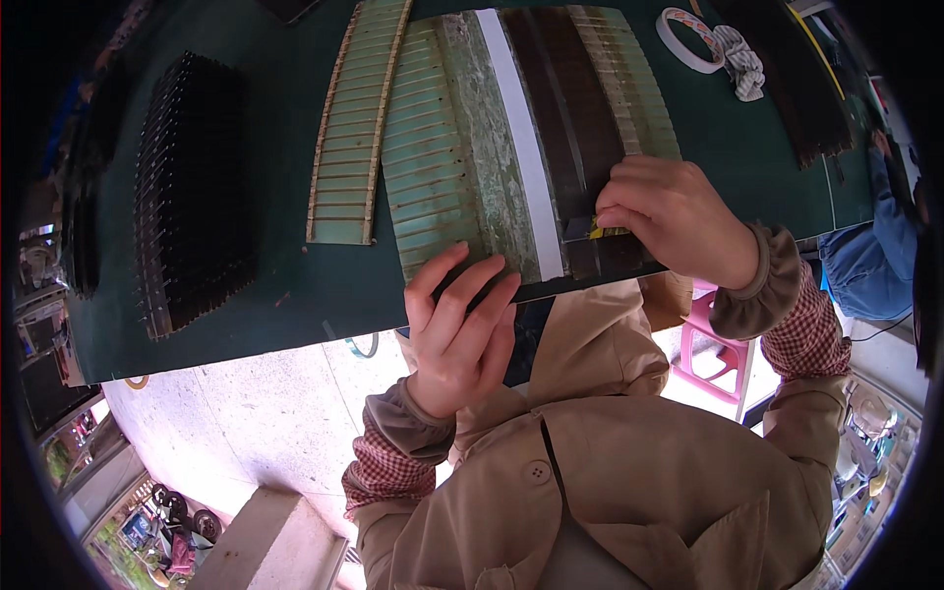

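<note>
Left hand: fingers unclenched on ribbed green panel.
Right hand: pinched at small yellow piece; grip unclear.
Panel: dark-green table's near edge.
Surroundings: black toothed stack left; white tape roll right.

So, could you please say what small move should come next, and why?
The right hand might press the small yellow piece down: that hand is right at it, by the dark brown strip, while the left hand touches the ribbed green panel.
</note>
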A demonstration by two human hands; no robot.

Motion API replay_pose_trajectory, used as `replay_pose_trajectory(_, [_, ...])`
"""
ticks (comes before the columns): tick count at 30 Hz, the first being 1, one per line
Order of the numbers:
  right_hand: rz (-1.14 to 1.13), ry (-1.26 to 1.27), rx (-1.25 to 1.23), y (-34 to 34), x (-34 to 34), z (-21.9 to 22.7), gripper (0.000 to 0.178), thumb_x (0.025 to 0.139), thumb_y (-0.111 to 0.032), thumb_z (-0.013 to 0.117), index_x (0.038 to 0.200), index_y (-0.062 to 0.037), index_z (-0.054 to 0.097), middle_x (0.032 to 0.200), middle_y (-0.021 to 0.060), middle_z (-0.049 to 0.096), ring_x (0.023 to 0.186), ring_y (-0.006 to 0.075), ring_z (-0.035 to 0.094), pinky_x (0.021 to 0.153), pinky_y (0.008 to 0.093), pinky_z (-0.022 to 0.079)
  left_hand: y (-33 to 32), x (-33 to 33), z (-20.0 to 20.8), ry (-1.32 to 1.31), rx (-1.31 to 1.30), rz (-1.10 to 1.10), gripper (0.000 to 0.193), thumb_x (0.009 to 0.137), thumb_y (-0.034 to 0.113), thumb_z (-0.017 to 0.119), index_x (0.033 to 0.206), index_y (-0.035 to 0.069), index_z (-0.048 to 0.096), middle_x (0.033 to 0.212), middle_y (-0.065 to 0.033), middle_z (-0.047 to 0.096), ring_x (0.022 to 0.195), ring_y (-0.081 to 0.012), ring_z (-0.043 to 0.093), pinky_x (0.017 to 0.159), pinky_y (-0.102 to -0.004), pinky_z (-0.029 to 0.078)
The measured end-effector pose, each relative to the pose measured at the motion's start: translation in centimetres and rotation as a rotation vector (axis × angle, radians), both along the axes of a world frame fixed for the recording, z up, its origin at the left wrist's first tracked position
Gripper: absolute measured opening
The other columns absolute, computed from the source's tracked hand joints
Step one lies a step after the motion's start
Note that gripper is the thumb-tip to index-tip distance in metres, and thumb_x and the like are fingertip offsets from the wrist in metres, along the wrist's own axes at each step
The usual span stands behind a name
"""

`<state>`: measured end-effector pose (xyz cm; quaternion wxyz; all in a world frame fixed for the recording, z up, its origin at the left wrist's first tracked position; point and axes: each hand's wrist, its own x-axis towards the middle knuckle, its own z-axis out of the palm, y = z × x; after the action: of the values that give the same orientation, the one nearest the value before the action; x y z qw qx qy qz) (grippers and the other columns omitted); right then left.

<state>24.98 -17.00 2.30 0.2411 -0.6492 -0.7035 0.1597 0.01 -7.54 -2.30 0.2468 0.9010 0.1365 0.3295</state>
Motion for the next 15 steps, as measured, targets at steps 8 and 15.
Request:
replay_pose_trajectory(8, [0.002, -0.101, 0.039, -0.02, -0.60, 0.44, 0.012, 0.073, -0.004, 0.070, 0.077, -0.0006, 0.059, 0.072, 0.0101, 0.056, 0.070, 0.0297, 0.055, 0.059, 0.0396, 0.045, -0.18, -0.03, 0.02, 0.008, -0.049, 0.017, 0.027, 0.073, -0.002, 0.065, 0.098, 0.002, 0.072, 0.109, -0.0111, 0.065, 0.114, -0.0356, 0.051, 0.096, -0.0427, 0.042])
replay_pose_trajectory(15, [0.070, -0.197, 0.020, 0.43, -0.36, 0.65, 0.014, 0.070, -0.002, 0.071, 0.077, -0.0015, 0.059, 0.070, 0.0101, 0.054, 0.068, 0.0293, 0.055, 0.057, 0.0392, 0.045, -0.17, 0.08, 0.08, 0.012, -0.051, 0.015, 0.026, 0.073, -0.002, 0.065, 0.098, 0.002, 0.072, 0.109, -0.0107, 0.065, 0.114, -0.0352, 0.051, 0.095, -0.0426, 0.042])
